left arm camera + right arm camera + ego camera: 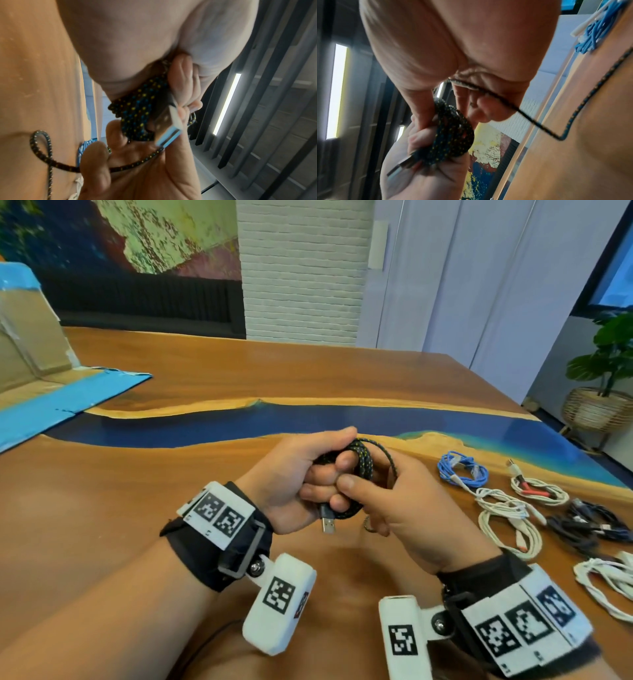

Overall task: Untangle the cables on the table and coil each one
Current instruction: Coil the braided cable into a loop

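The person holds both hands together above the near middle of the surface [205,364], a wooden top crossed by a blue band.

Left hand [294,474]: its grip is curled round a black braided cable [356,463] flecked with yellow and blue, wound into a small coil. The thumb lies over the top of the coil; the fingers [181,81] press the turns against the palm. A USB plug [328,523] sticks out below the fist, its metal end pointing down.

Right hand [397,508]: thumb and fingers pinch a loose strand of the same cable just beside the coil. In the right wrist view the strand [539,124] runs out of this grip, drops to the surface and bends away along it; the left wrist view shows a loose loop [41,146] lying on the wood.

Toward the right edge of the surface lie other cables, each gathered into its own bundle and well apart from the hands: a blue cable [462,472] farthest from the person, white cables [510,515] nearer, a dark cable [589,523] beside them, and another white one [606,580] at the near right edge.

At the far left corner stands an open cardboard box [30,337] edged in blue tape.
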